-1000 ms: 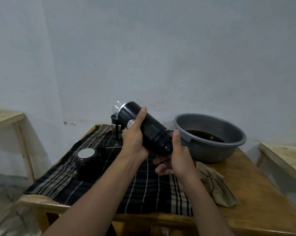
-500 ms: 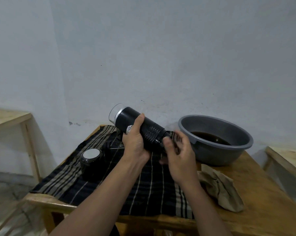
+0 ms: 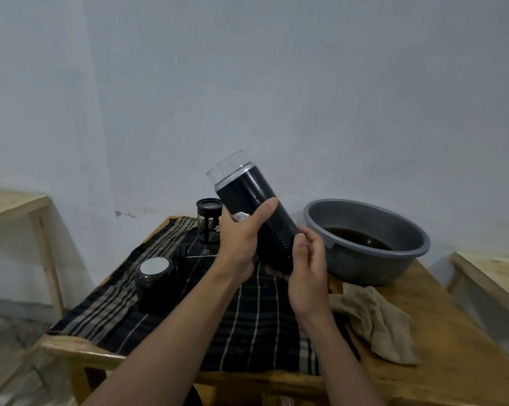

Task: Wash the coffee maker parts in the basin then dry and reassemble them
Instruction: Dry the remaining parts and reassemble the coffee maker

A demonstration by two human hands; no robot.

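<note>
A black cylindrical coffee maker body with a clear top rim is held tilted above the table. My left hand grips its middle, thumb across the front. My right hand holds its lower end, fingers curled round the base. On the dark plaid cloth behind stands a small black filter basket, and to the left a black cup with a pale lid. The grey basin at the right holds dark water.
A crumpled tan rag lies on the wooden table beside the basin. Other wooden tables stand at the far left and far right. A pale wall rises close behind.
The coffee maker body has been tipped from nearly lying flat to more upright. My right hand has shifted along its lower end; the left keeps its grip.
</note>
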